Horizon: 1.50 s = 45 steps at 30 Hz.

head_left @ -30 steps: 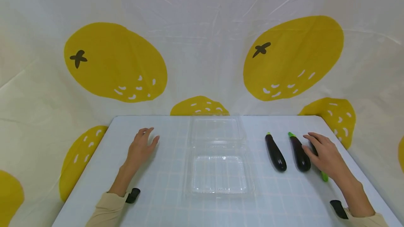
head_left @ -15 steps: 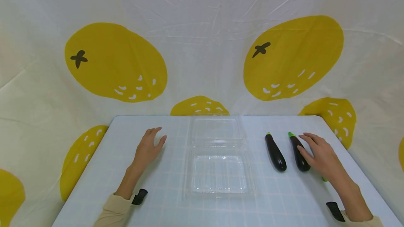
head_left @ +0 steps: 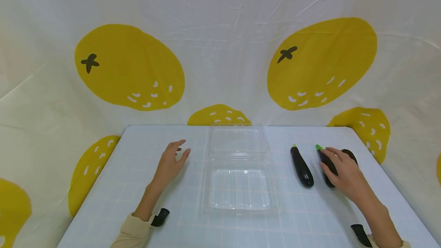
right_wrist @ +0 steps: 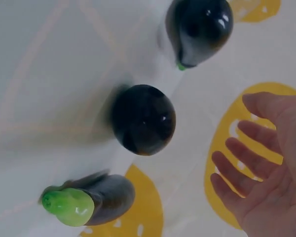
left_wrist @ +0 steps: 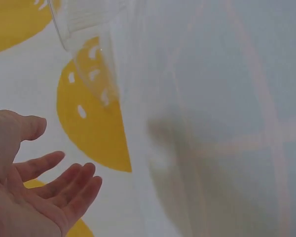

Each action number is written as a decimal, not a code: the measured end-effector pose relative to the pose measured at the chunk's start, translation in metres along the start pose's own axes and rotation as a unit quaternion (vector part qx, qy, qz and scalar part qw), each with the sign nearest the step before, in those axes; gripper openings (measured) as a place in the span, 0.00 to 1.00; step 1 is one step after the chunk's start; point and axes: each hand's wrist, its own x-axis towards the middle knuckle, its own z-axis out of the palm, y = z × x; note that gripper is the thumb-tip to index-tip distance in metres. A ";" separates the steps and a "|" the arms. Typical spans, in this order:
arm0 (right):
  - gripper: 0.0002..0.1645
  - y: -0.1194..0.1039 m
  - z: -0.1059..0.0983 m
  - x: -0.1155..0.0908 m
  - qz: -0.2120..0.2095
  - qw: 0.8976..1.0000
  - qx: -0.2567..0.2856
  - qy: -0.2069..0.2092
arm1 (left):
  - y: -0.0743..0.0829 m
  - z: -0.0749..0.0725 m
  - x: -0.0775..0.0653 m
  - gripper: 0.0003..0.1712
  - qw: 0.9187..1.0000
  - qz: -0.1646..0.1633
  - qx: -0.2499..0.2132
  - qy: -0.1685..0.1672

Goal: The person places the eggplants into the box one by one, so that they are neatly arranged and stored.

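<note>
Right now the right hand (head_left: pixel 344 171) hangs over the middle eggplant (head_left: pixel 326 165) on the worktop (head_left: pixel 113 186), w/ fingers (right_wrist: pixel 246 163) spread and relaxed, pinching nothing. From the head view I can't tell if they touch the skin yet. That eggplant lies btwn two others: the left eggplant (head_left: pixel 301 166) just beside it, and the right eggplant (head_left: pixel 348 154) mostly hidden behind the hand.

The left hand (head_left: pixel 171 162) is flat and loose too, fingers a bit spread, holding nothing, near the left side of the clear plastic clamshell box (head_left: pixel 238 171). The box lies open in the middle of the worktop, lid part toward the back.

To do this grab well, I think: come down on the fat middle of the eggplant, thumb on one side, fingers on the other. The skin looks shiny and slick, so wrap round it, don't just pinch the tip. Keep clear of the neighbours so they don't roll. The box looks thin and light; the left hand could steady its edge.
</note>
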 end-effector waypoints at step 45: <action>0.34 -0.043 0.022 0.004 -0.074 0.996 0.037 0.037 | 0.030 0.040 -0.020 0.22 0.996 0.016 -0.089 0.006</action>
